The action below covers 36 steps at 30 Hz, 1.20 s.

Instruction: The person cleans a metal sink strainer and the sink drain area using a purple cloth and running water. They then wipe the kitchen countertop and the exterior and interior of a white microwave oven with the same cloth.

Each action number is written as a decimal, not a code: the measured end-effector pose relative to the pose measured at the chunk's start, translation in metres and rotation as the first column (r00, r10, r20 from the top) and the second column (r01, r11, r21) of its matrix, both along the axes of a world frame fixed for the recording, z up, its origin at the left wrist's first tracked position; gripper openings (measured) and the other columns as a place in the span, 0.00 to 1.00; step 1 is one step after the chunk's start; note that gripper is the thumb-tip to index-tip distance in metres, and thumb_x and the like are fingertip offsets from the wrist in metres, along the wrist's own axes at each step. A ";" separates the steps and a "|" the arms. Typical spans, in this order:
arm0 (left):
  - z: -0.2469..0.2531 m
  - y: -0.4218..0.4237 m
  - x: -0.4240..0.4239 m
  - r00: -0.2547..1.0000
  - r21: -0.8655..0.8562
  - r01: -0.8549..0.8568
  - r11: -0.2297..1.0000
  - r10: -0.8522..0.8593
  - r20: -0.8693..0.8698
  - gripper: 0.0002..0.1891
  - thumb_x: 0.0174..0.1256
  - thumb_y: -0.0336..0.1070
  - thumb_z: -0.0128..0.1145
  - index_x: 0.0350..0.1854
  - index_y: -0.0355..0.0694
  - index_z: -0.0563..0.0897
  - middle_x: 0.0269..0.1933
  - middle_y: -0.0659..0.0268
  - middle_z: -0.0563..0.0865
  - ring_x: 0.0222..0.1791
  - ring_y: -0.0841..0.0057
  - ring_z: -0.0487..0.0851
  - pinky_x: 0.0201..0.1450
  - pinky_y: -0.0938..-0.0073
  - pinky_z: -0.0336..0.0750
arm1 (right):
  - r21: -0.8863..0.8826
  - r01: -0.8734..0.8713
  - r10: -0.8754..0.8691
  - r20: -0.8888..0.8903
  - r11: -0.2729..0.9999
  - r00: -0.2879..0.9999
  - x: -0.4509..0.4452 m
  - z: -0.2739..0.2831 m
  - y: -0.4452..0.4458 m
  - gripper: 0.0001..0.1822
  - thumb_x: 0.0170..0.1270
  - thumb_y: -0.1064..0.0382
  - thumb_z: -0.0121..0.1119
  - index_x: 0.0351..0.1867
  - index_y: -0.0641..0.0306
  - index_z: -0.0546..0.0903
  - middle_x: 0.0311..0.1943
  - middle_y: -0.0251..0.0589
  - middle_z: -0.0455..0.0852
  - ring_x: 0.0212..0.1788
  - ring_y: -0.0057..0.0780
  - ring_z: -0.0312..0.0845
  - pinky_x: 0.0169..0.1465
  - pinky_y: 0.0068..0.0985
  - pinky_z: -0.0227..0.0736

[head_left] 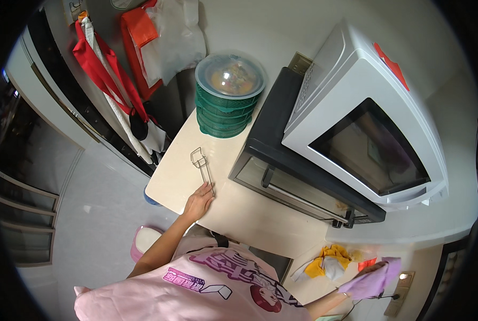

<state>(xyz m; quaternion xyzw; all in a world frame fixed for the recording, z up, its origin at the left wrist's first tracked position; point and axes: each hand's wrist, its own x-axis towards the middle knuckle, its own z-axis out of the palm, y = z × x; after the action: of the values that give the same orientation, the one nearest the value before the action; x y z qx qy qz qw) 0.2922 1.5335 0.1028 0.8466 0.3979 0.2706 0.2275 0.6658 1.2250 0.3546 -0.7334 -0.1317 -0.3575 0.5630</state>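
Note:
On the pale countertop [171, 172], my left hand [199, 202] has its fingers around the near end of a bent metal wire handle [200, 161], which looks like an oven tray handle and lies flat. My right hand [373, 269], far to the right, holds a purple cloth [371, 283] that covers most of its fingers. Just left of that hand lie a crumpled yellow-and-white cloth [329, 261] and a small red item [367, 264]. Beyond the wire handle stands a round green mesh container [225, 116] under a clear domed lid [231, 76].
A black countertop oven [295, 184] with a metal-barred door carries a white microwave [351, 120]. Red straps [102, 72] and plastic bags [179, 36] hang at the left. A pink-rimmed bin [144, 240] stands on the floor. Wall sockets [399, 293] and a cord are near my right arm.

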 end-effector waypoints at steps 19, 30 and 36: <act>0.143 -0.004 -0.063 0.105 -0.592 0.145 0.793 0.583 0.806 0.08 0.73 0.37 0.45 0.37 0.38 0.70 0.58 0.52 0.73 0.52 0.57 0.81 0.52 0.74 0.81 | -0.194 -0.979 0.781 -0.620 -0.058 0.077 -0.158 -0.068 0.173 0.26 0.59 0.56 0.53 0.59 0.62 0.69 0.57 0.43 0.73 0.62 0.38 0.63 0.66 0.33 0.54; 0.207 -0.059 -0.100 -0.298 -0.392 0.337 0.856 0.492 0.818 0.08 0.75 0.35 0.39 0.38 0.37 0.67 0.56 0.47 0.74 0.48 0.49 0.82 0.47 0.67 0.85 | -0.029 -0.775 0.696 -0.460 -0.632 -0.551 -0.235 -0.004 0.295 0.15 0.68 0.56 0.45 0.35 0.69 0.72 0.19 0.43 0.75 0.17 0.30 0.70 0.22 0.28 0.68; 0.213 -0.064 -0.088 -0.365 -0.344 0.377 0.860 0.480 0.798 0.08 0.75 0.36 0.39 0.38 0.36 0.67 0.59 0.48 0.71 0.52 0.47 0.79 0.49 0.64 0.84 | 0.517 -0.790 0.804 -0.286 -0.329 -0.522 -0.264 -0.007 0.278 0.10 0.67 0.65 0.51 0.43 0.70 0.73 0.32 0.40 0.81 0.30 0.19 0.75 0.36 0.20 0.71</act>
<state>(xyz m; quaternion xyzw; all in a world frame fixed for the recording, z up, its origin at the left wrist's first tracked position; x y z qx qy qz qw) 0.2038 1.4696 0.3156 0.1209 0.1251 0.7416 0.6479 0.4019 1.5026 0.3477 -0.3561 -0.4832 0.5106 0.6156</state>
